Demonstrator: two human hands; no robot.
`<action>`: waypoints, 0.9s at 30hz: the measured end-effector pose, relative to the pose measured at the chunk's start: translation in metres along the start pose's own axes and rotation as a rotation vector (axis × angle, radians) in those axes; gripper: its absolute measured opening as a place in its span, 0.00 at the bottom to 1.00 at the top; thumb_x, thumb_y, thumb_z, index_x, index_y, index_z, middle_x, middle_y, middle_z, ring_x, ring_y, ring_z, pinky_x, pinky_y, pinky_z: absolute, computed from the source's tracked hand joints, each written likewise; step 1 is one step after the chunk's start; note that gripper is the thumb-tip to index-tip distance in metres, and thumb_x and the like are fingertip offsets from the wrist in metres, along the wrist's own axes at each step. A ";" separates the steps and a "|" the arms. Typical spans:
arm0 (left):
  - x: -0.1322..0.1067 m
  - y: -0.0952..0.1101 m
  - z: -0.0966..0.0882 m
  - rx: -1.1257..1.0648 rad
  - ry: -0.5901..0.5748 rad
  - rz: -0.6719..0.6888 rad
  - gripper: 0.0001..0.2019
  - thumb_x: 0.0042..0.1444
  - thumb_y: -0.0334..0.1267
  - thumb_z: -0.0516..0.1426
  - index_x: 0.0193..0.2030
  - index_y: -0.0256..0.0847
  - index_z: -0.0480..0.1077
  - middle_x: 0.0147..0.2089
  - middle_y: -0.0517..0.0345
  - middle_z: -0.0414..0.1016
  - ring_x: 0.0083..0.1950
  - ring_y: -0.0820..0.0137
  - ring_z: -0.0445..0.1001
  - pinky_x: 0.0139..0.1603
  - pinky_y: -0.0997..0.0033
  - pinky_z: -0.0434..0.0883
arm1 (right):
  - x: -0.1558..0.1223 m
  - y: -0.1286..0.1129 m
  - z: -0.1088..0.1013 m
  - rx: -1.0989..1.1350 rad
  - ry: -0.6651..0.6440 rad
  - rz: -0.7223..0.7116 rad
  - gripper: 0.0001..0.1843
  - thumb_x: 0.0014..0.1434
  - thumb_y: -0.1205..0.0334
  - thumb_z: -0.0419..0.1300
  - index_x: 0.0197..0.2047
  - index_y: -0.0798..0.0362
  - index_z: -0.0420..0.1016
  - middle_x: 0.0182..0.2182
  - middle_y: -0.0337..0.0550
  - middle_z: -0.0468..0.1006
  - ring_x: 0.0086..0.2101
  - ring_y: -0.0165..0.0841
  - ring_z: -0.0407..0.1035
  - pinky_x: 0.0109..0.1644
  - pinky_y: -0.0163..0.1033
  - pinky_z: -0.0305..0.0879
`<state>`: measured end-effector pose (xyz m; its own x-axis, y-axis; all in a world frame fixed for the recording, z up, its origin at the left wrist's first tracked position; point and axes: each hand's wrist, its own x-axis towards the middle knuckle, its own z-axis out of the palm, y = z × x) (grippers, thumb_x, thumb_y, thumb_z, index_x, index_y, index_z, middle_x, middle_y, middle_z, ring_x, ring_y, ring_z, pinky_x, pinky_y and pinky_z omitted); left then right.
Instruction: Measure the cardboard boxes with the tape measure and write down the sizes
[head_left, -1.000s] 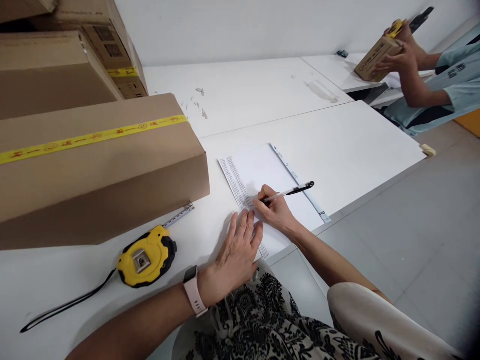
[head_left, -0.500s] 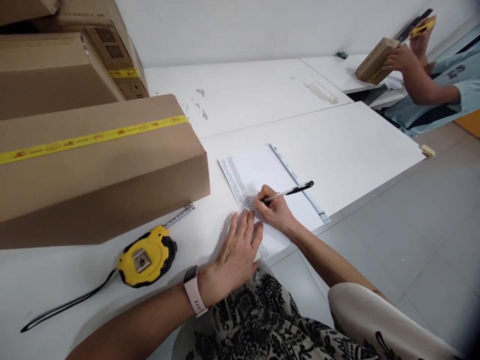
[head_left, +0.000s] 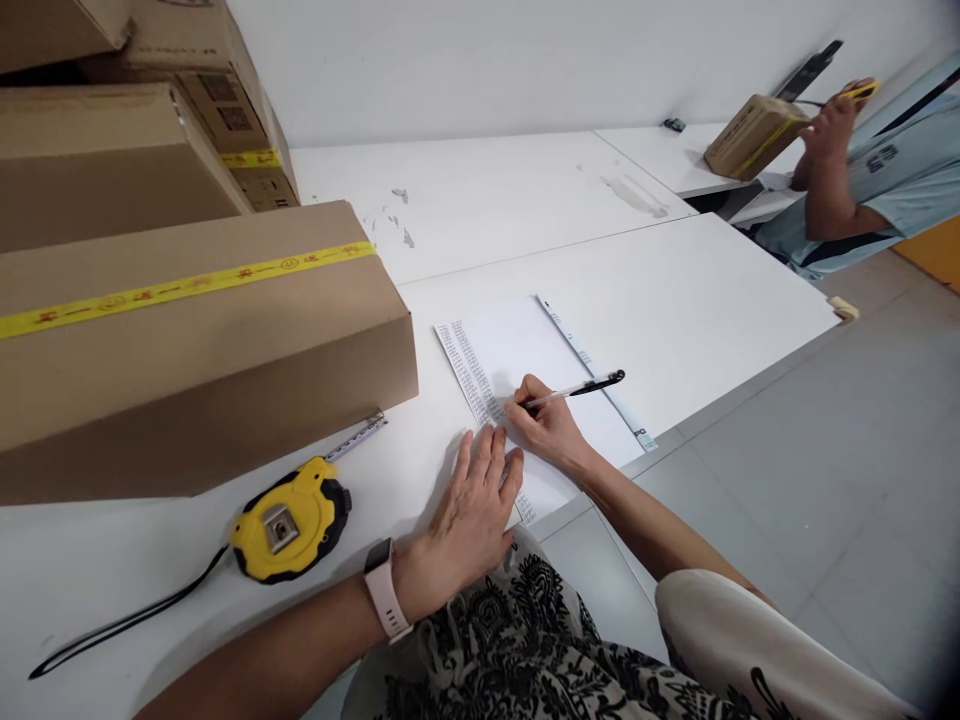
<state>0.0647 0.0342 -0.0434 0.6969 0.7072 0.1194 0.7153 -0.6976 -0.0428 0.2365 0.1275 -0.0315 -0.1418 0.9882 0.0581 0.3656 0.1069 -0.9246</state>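
Observation:
My right hand point(head_left: 546, 422) grips a pen point(head_left: 577, 388) with a clear barrel and black cap end. Its tip meets the printed columns of a white paper sheet point(head_left: 510, 345), though my fingers partly cover that spot. My left hand point(head_left: 472, 510) lies flat across the sheet's near left edge, fingers stretched out and holding nothing. To the left of that hand rests a yellow and black tape measure point(head_left: 291, 525), a short length of its blade point(head_left: 356, 437) drawn out beside a large cardboard box point(head_left: 300, 400).
More cardboard boxes point(head_left: 105, 160) are stacked at the back left. All stand on a white table point(head_left: 660, 300) against the wall. At the far right a co-worker point(head_left: 862, 190) handles a small taped box point(head_left: 754, 138) and a yellow tool point(head_left: 859, 92).
The view has shifted slightly. My hands, the pen and the sheet keep nearly the same places. The co-worker's hands and small box have changed position, with the yellow tool now lower.

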 end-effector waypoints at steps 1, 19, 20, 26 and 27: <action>0.000 0.000 -0.001 -0.001 0.000 -0.005 0.48 0.59 0.58 0.60 0.75 0.23 0.52 0.77 0.20 0.51 0.79 0.36 0.48 0.78 0.36 0.39 | 0.000 0.000 0.000 -0.002 0.001 0.002 0.13 0.57 0.60 0.60 0.27 0.48 0.58 0.21 0.30 0.57 0.24 0.28 0.51 0.28 0.37 0.49; 0.000 0.000 -0.001 -0.008 -0.013 -0.001 0.49 0.59 0.58 0.59 0.75 0.23 0.50 0.78 0.21 0.50 0.79 0.36 0.46 0.78 0.35 0.38 | 0.000 -0.001 0.000 0.016 -0.004 0.030 0.13 0.56 0.61 0.61 0.27 0.48 0.58 0.20 0.30 0.56 0.23 0.27 0.50 0.28 0.37 0.49; 0.000 0.000 -0.001 -0.007 -0.013 0.001 0.49 0.59 0.58 0.59 0.75 0.23 0.50 0.78 0.20 0.50 0.79 0.35 0.46 0.78 0.35 0.38 | 0.000 -0.001 -0.001 0.021 -0.012 0.027 0.13 0.55 0.61 0.61 0.27 0.48 0.58 0.20 0.30 0.56 0.23 0.27 0.50 0.28 0.37 0.49; 0.000 0.000 -0.002 0.005 -0.006 -0.003 0.47 0.62 0.58 0.57 0.76 0.23 0.50 0.78 0.20 0.50 0.79 0.36 0.47 0.78 0.35 0.39 | 0.001 -0.001 -0.001 0.012 -0.010 0.021 0.13 0.55 0.62 0.61 0.26 0.48 0.58 0.20 0.31 0.57 0.24 0.28 0.50 0.28 0.37 0.48; 0.000 0.000 -0.002 0.006 -0.006 -0.001 0.47 0.61 0.58 0.57 0.76 0.23 0.50 0.78 0.20 0.50 0.79 0.36 0.47 0.78 0.35 0.39 | 0.001 -0.001 -0.001 0.013 -0.007 0.024 0.13 0.55 0.61 0.61 0.26 0.48 0.58 0.20 0.30 0.56 0.24 0.28 0.50 0.28 0.37 0.48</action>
<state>0.0645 0.0340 -0.0415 0.6965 0.7086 0.1133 0.7162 -0.6963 -0.0482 0.2372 0.1288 -0.0301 -0.1395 0.9897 0.0329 0.3572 0.0813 -0.9305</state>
